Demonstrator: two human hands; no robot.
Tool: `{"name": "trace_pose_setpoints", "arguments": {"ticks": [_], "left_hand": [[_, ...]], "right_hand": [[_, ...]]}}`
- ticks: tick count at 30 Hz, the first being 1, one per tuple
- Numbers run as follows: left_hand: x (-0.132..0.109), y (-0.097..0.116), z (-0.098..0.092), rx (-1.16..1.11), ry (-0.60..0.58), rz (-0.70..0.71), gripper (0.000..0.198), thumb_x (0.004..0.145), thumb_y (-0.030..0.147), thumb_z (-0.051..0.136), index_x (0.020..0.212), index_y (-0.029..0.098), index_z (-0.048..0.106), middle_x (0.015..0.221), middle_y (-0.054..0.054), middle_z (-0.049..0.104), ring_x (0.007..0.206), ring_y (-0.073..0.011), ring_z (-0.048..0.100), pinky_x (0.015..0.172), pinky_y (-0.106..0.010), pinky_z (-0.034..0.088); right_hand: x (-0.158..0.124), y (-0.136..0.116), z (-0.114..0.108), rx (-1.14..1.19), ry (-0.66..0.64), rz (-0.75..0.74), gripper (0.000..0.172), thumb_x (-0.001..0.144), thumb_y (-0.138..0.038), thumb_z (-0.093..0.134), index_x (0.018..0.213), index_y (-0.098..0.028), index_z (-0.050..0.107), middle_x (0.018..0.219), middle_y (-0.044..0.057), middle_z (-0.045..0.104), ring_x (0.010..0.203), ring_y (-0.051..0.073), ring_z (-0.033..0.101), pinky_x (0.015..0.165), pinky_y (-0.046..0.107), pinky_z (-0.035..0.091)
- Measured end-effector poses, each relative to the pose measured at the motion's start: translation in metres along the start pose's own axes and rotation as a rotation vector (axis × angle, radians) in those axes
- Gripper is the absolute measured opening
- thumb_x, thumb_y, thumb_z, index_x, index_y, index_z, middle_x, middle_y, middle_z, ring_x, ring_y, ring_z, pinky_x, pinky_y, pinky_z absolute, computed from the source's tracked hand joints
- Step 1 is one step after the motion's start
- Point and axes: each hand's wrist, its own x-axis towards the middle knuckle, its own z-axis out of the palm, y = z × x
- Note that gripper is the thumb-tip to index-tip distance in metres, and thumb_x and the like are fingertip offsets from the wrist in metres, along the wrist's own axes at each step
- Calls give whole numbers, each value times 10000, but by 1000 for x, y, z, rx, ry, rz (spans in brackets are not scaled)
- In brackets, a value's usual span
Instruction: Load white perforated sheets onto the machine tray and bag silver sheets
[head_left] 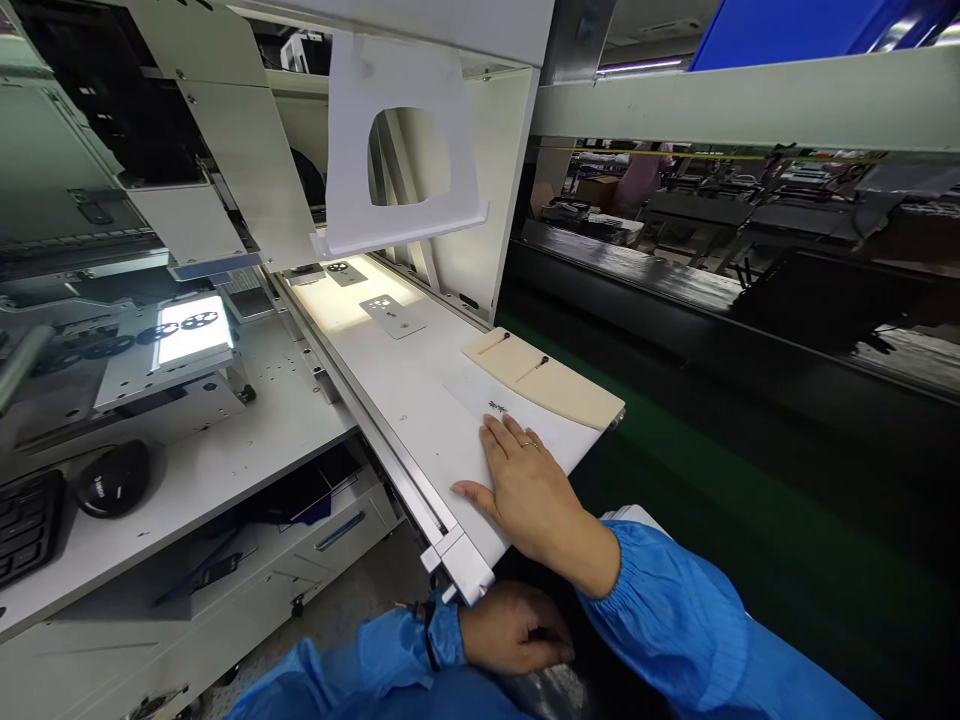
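My right hand (pixel 529 490) lies flat on the white work surface (pixel 420 430), its fingers stretched out and a ring on one of them. Its fingertips are just below a small cluster of dark marks or parts (pixel 497 407) on a thin sheet. Below the end of the surface, my left hand (pixel 516 628) hangs near my lap with its fingers curled; what it holds, if anything, is hidden. Farther up the surface lie a grey plate with holes (pixel 391 316) and a second plate with a dark round part (pixel 346 272), beside a lit area.
A cream board (pixel 546 380) with two pins edges the surface on the right. At left are a mouse (pixel 112 480), a keyboard (pixel 28 525) and a lit screen (pixel 193 330). A white bracket (pixel 405 225) hangs above. A dark green conveyor belt (pixel 720 470) runs on the right.
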Motion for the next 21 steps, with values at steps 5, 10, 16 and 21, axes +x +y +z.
{"name": "trace_pose_setpoints", "arguments": {"ticks": [5,10,16,21], "left_hand": [[0,1,-1,15,-9,-2,192,840,287,605,926,156,717,981,-76,749,941,-216,697,838,-266,521],[-3,6,-6,-11,-1,-22,222,859,325,583,957,180,720,1024,-57,743,970,-191,685,860,-240,503],[-2,5,-5,-12,11,15,244,859,293,583,967,130,729,984,-100,748,934,-213,699,829,-256,512],[0,4,-4,0,4,26,242,853,263,589,960,97,730,975,-125,747,931,-222,703,818,-250,512]], "right_hand": [[-2,1,2,13,28,-21,825,916,-608,429,1454,9,330,1528,191,267,1423,360,214,1173,507,229],[-7,1,1,17,6,-31,823,919,-612,410,1460,3,320,1534,182,263,1429,353,198,1180,500,212],[-4,1,-2,39,-7,-20,818,922,-602,418,1460,5,316,1535,184,258,1433,344,192,1186,483,204],[-1,2,-2,48,6,-18,828,918,-604,428,1463,9,309,1534,190,259,1430,351,194,1186,481,206]]}}
